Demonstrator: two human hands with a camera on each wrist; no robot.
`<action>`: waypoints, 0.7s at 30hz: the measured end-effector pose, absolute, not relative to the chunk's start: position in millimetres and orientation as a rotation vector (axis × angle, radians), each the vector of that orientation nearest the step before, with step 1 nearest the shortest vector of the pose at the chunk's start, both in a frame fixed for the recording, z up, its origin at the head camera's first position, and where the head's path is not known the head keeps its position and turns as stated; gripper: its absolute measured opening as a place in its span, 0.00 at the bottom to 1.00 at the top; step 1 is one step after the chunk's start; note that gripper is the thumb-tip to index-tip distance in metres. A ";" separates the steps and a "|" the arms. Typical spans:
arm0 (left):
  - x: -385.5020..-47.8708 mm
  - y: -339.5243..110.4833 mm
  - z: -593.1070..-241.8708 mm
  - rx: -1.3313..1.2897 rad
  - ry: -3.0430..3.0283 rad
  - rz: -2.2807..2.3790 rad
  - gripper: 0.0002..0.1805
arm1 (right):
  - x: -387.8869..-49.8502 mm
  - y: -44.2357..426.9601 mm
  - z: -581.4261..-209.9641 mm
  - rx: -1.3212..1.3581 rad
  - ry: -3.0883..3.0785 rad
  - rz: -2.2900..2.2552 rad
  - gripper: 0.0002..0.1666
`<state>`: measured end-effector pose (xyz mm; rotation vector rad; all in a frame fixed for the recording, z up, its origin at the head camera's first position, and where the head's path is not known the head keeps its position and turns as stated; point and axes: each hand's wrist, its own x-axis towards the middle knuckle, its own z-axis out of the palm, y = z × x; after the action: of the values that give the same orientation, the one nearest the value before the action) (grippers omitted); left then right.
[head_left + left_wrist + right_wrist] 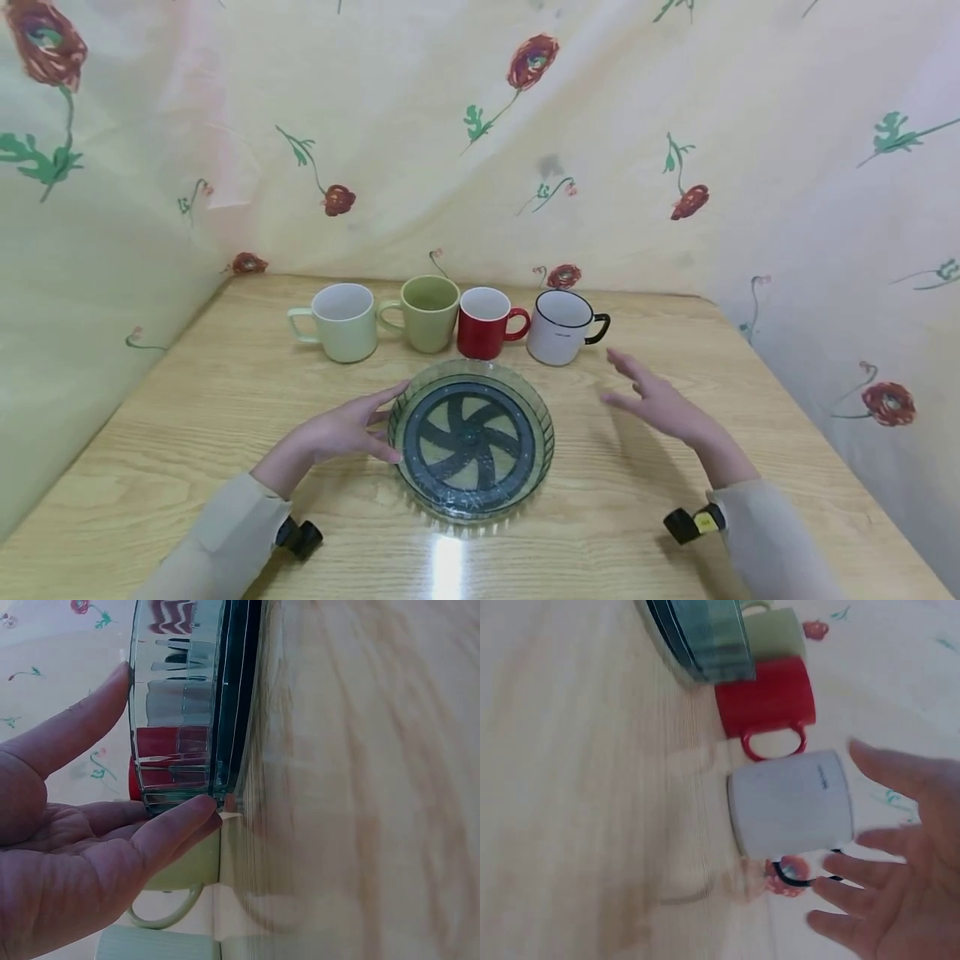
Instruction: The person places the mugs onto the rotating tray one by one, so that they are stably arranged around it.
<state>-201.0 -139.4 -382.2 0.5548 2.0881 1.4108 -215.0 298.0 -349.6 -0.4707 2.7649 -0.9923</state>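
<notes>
A round clear glass bowl (545, 446) with a dark swirl-patterned base stands on the table, in front of a row of mugs. At its left side my left hand (341, 429) touches the wall, thumb and fingers spread. In the left wrist view the thumb meets the rim of the glass bowl (176, 701), and the fairly straight fingers lie against its side. My right hand (667, 404) hovers right of the bowl with spread fingers and nothing in it. Nearest to it is the white mug (553, 337) with a black rim and handle, apart from the fingers.
Left of the white mug stand a red mug (480, 332), an olive-green mug (431, 321) and a pale mint mug (347, 333). The wooden table (187, 400) ends at floral cloth walls (420, 108) at the back and sides.
</notes>
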 end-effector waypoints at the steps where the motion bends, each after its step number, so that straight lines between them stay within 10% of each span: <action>1: -200.9 -139.3 -381.9 0.554 2.090 1.409 0.57 | -223.1 298.8 -349.0 -0.427 2.762 -1.030 0.48; 21: -200.8 -139.4 -378.7 0.547 2.103 1.400 0.56 | -297.5 302.1 -358.4 -0.160 2.688 -1.502 0.39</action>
<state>-200.8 -139.4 -378.7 0.5470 2.1032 1.3997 -297.5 302.1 -358.4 -0.1600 2.6880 -1.5019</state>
